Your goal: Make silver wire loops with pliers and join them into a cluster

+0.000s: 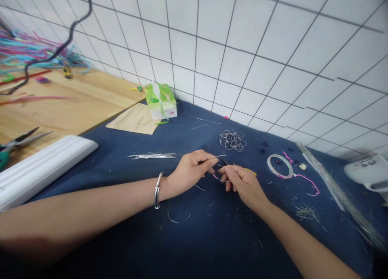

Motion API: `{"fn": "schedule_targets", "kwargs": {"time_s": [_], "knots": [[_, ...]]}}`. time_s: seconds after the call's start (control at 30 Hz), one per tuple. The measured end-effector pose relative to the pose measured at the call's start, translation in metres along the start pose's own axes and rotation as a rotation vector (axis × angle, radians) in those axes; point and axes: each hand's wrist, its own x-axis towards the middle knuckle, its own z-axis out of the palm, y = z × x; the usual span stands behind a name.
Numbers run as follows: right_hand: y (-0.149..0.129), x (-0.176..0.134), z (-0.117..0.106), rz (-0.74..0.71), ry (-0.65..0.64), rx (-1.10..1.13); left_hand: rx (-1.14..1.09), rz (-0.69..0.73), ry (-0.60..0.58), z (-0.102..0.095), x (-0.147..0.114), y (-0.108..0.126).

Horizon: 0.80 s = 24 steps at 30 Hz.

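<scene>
My left hand [198,166], with a silver bangle at its wrist, is closed, thumb and forefinger pinching a thin wire [222,156]. My right hand [242,184] faces it with curled fingers, apparently around small pliers. Their dark pointed jaws [224,162] show by the left fingertips, and a yellow handle [251,171] peeks out behind the hand; the middle is hidden. A short pink-wrapped stretch [215,176] of wire curves between both hands. Past them lies a tangle of looped wire [233,140]. Left of my left hand is a bundle of straight wires [153,155].
On the right of the blue cloth lie a white ring roll [269,166] with a pink strand [312,183], wire clippings [306,212] and a long clear-wrapped bundle [330,186]. A white mug [360,172] stands beyond. Tissues [161,103], a white bar-shaped case [51,166] and scissors [18,143] are leftward.
</scene>
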Motion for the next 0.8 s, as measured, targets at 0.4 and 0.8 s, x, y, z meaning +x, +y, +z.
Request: {"fn": "schedule_targets", "kwargs": {"time_s": [0.4, 0.8], "knots": [[-0.0038, -0.0031, -0.0023, 0.044, -0.073, 0.044, -0.227, -0.157, -0.044, 0.0069, 0.0017, 0.0016], [0.0004, -0.0045, -0.0004, 0.033, -0.031, 0.02, -0.239, -0.141, -0.041, 0.0081, 0.0028, -0.003]]}}
